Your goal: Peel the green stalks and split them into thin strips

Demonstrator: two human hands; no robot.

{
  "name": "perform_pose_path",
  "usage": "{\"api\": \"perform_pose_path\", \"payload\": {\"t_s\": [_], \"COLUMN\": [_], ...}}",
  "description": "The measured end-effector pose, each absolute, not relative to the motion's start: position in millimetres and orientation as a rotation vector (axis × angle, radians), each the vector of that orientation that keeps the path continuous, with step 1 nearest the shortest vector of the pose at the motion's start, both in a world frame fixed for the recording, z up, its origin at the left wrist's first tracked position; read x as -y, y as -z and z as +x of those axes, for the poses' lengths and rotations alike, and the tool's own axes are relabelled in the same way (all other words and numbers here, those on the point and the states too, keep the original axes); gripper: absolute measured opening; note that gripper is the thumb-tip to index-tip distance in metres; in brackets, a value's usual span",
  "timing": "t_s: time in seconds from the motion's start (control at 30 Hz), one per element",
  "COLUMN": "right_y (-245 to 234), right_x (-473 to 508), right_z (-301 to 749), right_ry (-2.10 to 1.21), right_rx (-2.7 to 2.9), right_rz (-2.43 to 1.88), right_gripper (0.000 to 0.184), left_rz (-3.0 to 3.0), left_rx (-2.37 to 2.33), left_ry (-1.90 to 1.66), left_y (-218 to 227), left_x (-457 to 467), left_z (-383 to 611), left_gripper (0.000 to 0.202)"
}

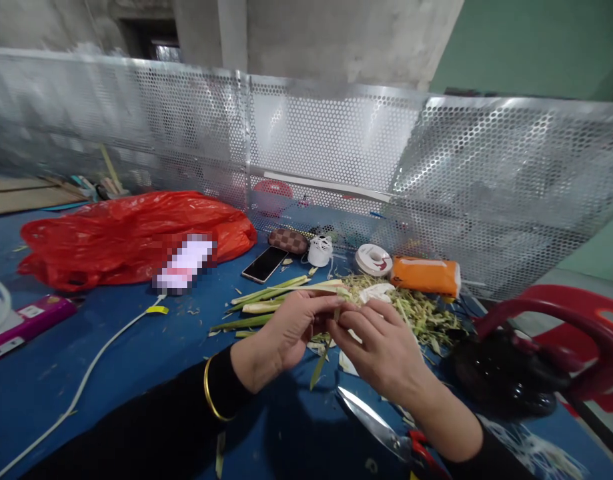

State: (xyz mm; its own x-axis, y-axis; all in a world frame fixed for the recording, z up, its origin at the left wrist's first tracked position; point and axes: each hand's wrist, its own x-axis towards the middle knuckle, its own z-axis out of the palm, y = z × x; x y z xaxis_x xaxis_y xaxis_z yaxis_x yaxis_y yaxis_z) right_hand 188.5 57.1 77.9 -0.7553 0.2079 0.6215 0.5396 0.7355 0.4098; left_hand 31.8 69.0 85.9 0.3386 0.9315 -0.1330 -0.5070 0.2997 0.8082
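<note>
My left hand [283, 327] and my right hand [381, 343] meet above the table, both closed, with fingertips pinching a pale green leaf strip [319, 370]. Its lower end hangs below the fingers; the part between them is mostly hidden. Long green and whitish leaf stalks [259, 307] lie just behind my left hand. Beyond my right hand spreads a heap of shredded plant trimmings [429, 320] with a crumpled white tissue [377, 292] on it. Scissors [371, 417] with red handles rest below my right hand, partly covered by my forearm.
A dark kettle [506, 373] stands at right. Behind are an orange packet [426, 277], a white spool [373, 260], a phone [265, 265] and a checkered case [287, 241]. A red plastic bag [131, 227], lit phone [186, 263] and white cable [99, 360] lie left.
</note>
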Motion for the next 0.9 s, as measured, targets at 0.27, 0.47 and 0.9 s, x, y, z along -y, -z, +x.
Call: {"api": "perform_pose_path", "payload": {"t_s": [0.27, 0.47, 0.9], "right_y": [-70.0, -72.2, -66.1], "right_x": [-54.8, -49.7, -49.4], "right_z": [194.9, 194.7, 188.3], "right_ry": [0.631, 0.594, 0.694], "right_rx": [2.28, 2.216, 2.246], "right_rz": [-0.455, -0.344, -0.416], "right_gripper": [0.019, 0.019, 0.019], "left_rz": [0.672, 0.724, 0.643], "left_rx": [-0.692, -0.656, -0.692], "left_ry": [-1.097, -1.1, -1.081], "left_y": [-89.9, -88.2, -92.2], "left_x": [-65.0, -65.5, -63.7], "left_z": [32.5, 28.8, 31.2], "left_gripper": [0.022, 0.025, 0.016]}}
